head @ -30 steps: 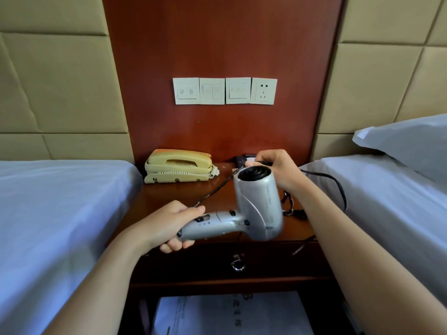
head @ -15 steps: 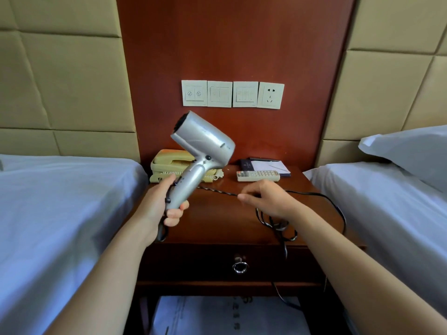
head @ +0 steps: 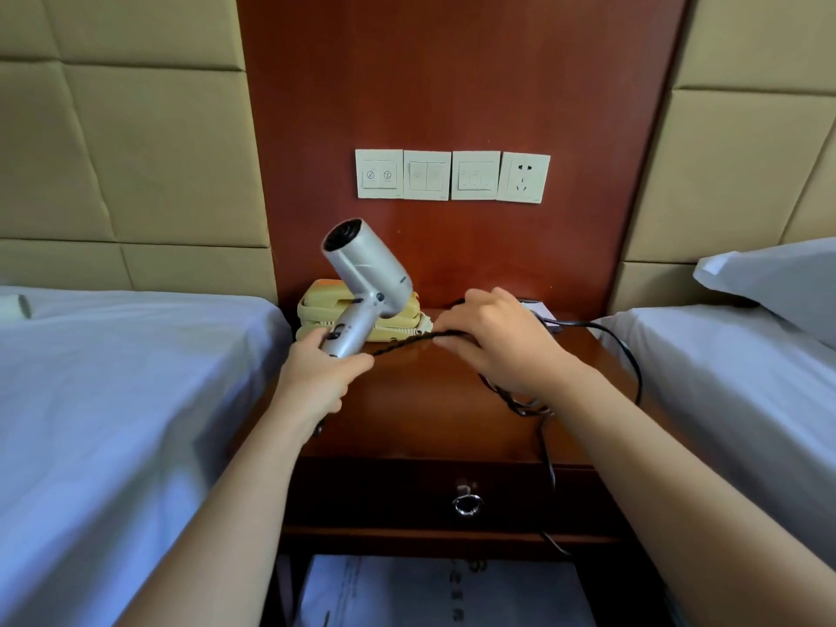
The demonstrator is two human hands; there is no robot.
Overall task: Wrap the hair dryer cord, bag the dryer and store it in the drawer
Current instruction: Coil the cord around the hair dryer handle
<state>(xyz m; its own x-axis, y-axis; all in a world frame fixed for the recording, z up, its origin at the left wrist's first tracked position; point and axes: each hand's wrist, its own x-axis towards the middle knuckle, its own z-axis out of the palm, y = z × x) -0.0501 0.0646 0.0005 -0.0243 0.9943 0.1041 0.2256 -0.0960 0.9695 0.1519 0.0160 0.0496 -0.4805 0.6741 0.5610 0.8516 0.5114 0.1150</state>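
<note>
My left hand (head: 316,377) grips the handle of a silver hair dryer (head: 368,276), held upright over the nightstand with its nozzle tilted up and to the left. A black twisted cord (head: 398,348) runs from the handle's base to my right hand (head: 493,341), which pinches it just above the tabletop. Beyond my right hand the cord loops across the right side of the top and hangs down past the drawer (head: 407,495). The drawer is closed and has a metal ring pull (head: 467,504). No bag is in view.
A yellow telephone (head: 316,310) stands at the back left of the wooden nightstand (head: 425,423), behind the dryer. Switches and a wall socket (head: 524,177) sit on the panel above. Beds flank both sides, with a pillow (head: 778,282) at right. White paper (head: 443,590) lies on the shelf below.
The dryer has dropped lower and shifted slightly right in my left hand. My right hand has moved up and back along the cord, drawing it taut toward the handle.
</note>
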